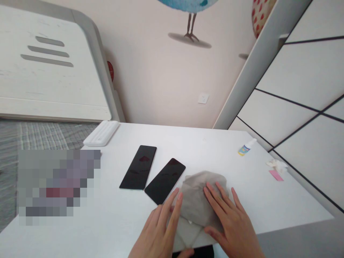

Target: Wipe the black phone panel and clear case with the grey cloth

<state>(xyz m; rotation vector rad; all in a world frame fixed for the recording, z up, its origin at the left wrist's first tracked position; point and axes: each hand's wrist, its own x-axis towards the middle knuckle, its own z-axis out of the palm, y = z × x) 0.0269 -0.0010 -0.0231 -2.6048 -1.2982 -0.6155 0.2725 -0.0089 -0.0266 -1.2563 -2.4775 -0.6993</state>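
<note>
Left hand (158, 225), right hand (228, 222) spread on grey cloth (200, 200); black phones (165, 181) beside, spray bottle (246, 147) apart.

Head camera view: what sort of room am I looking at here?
Probably a bedroom in a home, perhaps a child's: there is what looks like a white bed end, a bird painted on the wall, and a white desk against that wall.

The cloth (201, 197) is soft, matt grey fabric, gently rumpled. The two black slabs (138, 167) have a smooth, glossy, glass-like face that catches dull reflections. The counter (215, 150) is smooth matt white. The case (101, 133) is white moulded plastic, the bottle (246, 147) small and glossy plastic, the tissue (276, 165) crumpled soft paper, the slip (276, 175) flat pink paper.
</note>
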